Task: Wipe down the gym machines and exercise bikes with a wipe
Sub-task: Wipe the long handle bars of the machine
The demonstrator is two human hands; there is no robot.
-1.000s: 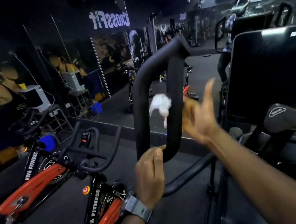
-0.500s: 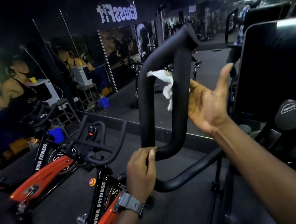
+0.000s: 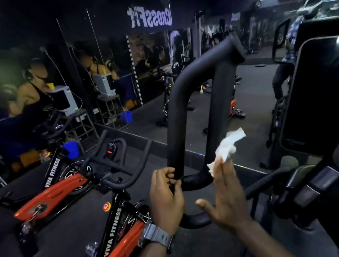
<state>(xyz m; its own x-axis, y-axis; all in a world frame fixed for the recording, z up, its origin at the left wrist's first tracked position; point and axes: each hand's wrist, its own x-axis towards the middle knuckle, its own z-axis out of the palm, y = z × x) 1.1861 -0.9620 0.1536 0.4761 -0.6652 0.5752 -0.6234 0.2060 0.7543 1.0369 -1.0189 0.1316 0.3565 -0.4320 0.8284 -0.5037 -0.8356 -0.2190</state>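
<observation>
A person's left hand (image 3: 166, 195), a grey watch (image 3: 157, 236) on its wrist, curls its fingers around the lower left bend of a black looped handlebar (image 3: 175, 114) on an exercise machine. The right hand (image 3: 226, 194), fingers straight and thumb spread, presses a crumpled white wipe (image 3: 228, 147) against the lower part of the loop's right bar. Two red and black exercise bikes (image 3: 50, 193) stand to the left, before a mirrored wall (image 3: 114, 75).

The left hand (image 3: 166, 195) grips the bottom of the black handlebar (image 3: 202, 106); the right hand (image 3: 226, 194), fingers straight, presses a white wipe (image 3: 227, 148) against its right bar.
</observation>
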